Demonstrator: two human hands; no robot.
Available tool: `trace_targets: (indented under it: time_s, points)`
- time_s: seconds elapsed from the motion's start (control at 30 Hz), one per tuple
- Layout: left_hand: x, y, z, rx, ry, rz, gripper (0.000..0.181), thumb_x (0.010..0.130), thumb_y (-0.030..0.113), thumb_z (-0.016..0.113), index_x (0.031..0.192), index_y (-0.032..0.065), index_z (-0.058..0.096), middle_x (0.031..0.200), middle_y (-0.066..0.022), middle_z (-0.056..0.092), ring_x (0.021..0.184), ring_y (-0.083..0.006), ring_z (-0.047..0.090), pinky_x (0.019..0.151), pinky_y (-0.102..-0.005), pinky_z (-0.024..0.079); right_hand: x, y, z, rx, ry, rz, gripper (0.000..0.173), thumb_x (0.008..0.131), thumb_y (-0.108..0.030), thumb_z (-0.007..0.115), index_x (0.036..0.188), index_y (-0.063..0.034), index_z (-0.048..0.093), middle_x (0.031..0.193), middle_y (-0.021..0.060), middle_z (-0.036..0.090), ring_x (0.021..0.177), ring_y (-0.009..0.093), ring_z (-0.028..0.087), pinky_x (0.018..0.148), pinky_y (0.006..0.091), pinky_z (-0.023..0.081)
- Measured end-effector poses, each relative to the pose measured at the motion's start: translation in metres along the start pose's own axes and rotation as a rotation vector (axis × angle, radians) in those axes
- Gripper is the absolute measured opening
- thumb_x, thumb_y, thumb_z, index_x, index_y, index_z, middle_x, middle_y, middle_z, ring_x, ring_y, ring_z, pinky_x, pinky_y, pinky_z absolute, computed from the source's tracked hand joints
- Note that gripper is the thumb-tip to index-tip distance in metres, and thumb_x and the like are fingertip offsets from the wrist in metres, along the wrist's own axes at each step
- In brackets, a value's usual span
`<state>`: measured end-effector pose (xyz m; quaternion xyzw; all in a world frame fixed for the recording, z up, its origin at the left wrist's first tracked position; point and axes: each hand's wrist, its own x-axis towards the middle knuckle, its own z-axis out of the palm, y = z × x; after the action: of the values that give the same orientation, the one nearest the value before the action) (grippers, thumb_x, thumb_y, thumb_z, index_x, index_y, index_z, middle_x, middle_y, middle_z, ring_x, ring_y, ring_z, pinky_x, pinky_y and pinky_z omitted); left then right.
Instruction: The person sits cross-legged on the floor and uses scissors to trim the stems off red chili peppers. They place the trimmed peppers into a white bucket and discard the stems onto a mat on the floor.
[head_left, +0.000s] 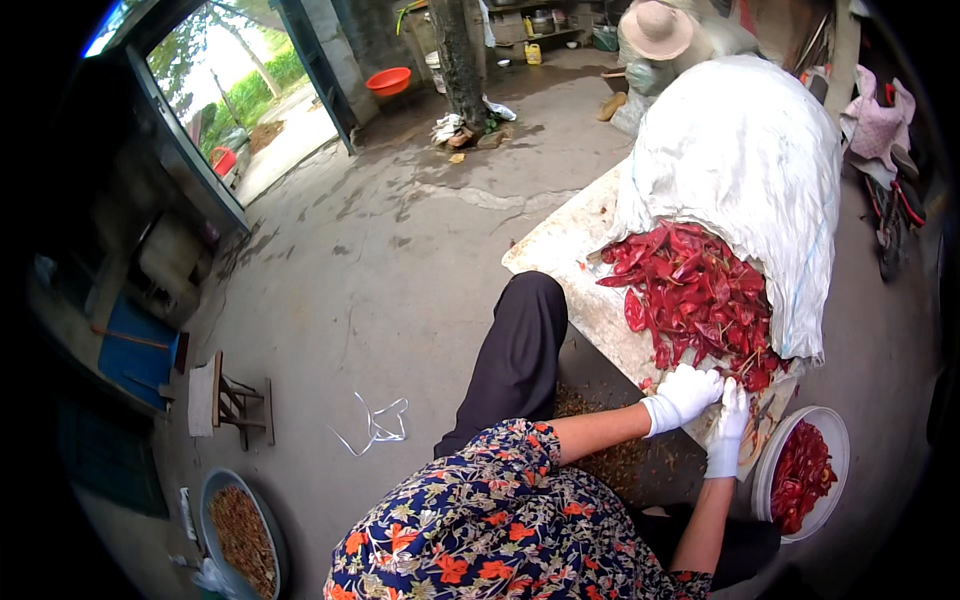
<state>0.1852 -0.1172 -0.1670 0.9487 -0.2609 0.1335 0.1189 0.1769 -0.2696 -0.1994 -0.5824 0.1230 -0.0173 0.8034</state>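
My left hand (687, 395) and my right hand (730, 421), both in white gloves, meet at the near edge of a heap of dried red chili peppers (694, 289). Their fingertips pinch together on a red pepper (721, 373), mostly hidden by the fingers. The heap spills from the mouth of a big white woven sack (742, 142) lying on a pale, stained board (559, 240). Close beside my right hand, scissors (761, 417) lie on the board, partly covered. To its right stands a white bucket (841, 457) holding red peppers.
Brown plant scraps (600, 442) litter the floor below the board. A grey tub (279, 536) of similar scraps stands lower left, near a small folding stool (240, 401) and white strapping (379, 427). Beyond are a tree trunk (459, 64), an orange basin (388, 81) and an open doorway.
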Motion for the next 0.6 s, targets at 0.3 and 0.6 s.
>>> trace_targets:
  time_s: [0.3, 0.6]
  points:
    - [0.017, -0.010, 0.001, -0.993, 0.123, -0.250, 0.046, 0.101, 0.033, 0.075, 0.135, 0.0025, 0.070, 0.117, -0.0121, 0.073, 0.108, -0.0204, 0.071, 0.095, -0.0355, 0.058, 0.014, 0.026, -0.028, -0.451, -0.049, -0.485, 0.034, 0.106, -0.017, 0.062, 0.136, -0.0012, 0.064, 0.099, 0.0114, 0.073, 0.090, 0.018, 0.068, 0.082, 0.0362, 0.055]
    - [0.016, 0.006, -0.027, -0.702, 0.126, 0.024, 0.019, 0.098, 0.022, 0.072, 0.102, 0.0040, 0.075, 0.094, -0.0156, 0.067, 0.088, -0.0318, 0.067, 0.079, -0.0404, 0.054, -0.031, -0.029, -0.018, -1.035, -0.029, -0.303, 0.040, 0.098, -0.033, 0.070, 0.129, -0.0077, 0.069, 0.111, 0.0229, 0.074, 0.103, 0.043, 0.071, 0.086, 0.0514, 0.056]
